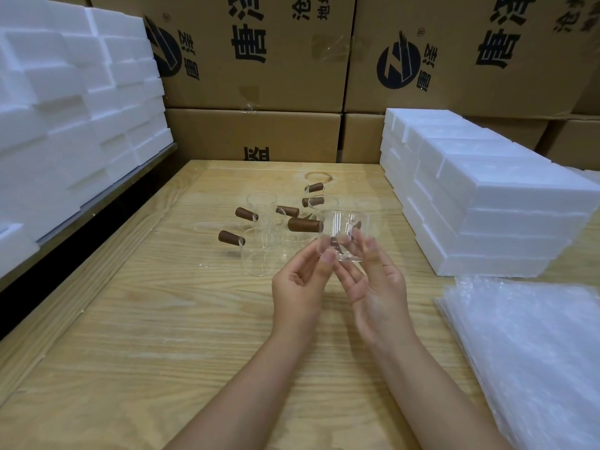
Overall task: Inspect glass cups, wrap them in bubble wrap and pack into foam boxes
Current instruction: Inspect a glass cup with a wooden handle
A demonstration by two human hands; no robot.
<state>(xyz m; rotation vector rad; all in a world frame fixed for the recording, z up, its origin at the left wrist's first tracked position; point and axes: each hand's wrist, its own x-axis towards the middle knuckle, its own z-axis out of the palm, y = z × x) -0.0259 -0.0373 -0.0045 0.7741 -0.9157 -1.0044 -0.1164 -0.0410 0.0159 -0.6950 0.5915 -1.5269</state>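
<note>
Left of the bubble wrap, a glass cup is being held by its base, pinched between the curled fingertips of the left hand and right hand, and is best being turned slowly, with rim and wall being checked for chips.

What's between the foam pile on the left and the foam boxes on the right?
Glass cups with brown handles stand on the wooden table there, seen in the head view.
</note>
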